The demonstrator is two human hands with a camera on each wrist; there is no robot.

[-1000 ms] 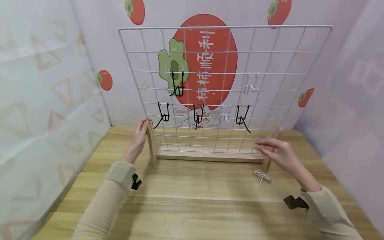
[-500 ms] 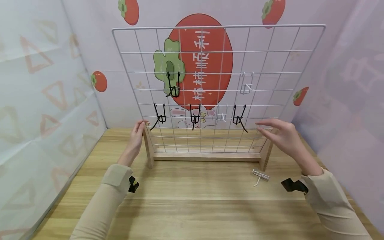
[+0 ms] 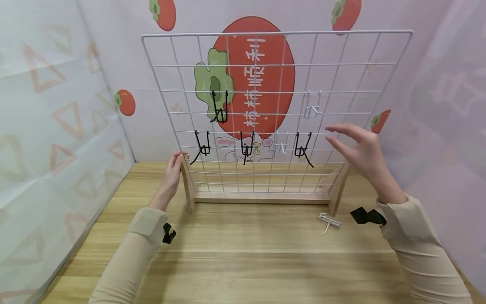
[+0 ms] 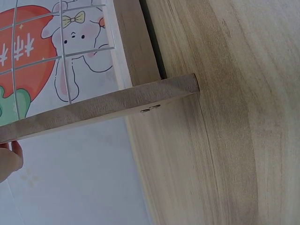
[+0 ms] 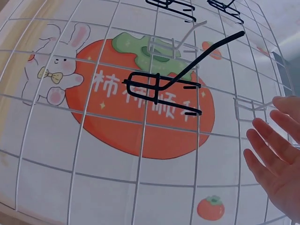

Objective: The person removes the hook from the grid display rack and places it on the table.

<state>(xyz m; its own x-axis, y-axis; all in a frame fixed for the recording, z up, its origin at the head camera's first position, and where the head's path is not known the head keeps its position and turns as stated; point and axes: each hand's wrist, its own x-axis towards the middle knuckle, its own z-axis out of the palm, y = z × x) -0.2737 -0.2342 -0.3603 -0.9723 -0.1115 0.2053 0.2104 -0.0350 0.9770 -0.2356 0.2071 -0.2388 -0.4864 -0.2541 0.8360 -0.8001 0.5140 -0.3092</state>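
A white wire grid panel (image 3: 265, 65) stands upright in a wooden stand (image 3: 262, 197). My left hand (image 3: 172, 175) grips the top of the stand's left post (image 3: 187, 185); in the left wrist view only part of the hand (image 4: 10, 159) shows behind the post. My right hand (image 3: 360, 154) is raised before the grid's right side, thumb and fingers apart with nothing between them. Closest to it are a white hook (image 3: 312, 111) hung on the grid and, lower, a black hook (image 3: 302, 151). Fingers (image 5: 267, 145) are spread in the right wrist view.
More black hooks (image 3: 247, 148) and a second white hook (image 3: 281, 145) hang on the grid. One loose white hook (image 3: 330, 222) lies on the wooden table (image 3: 243, 257) by the right post's foot. A printed backdrop (image 3: 425, 84) encloses the back and sides.
My right hand has risen from the grid's lower right to about the height of the middle wires, its thumb and fingers spreading wider. The left hand stays on the post; the view has shifted slightly.
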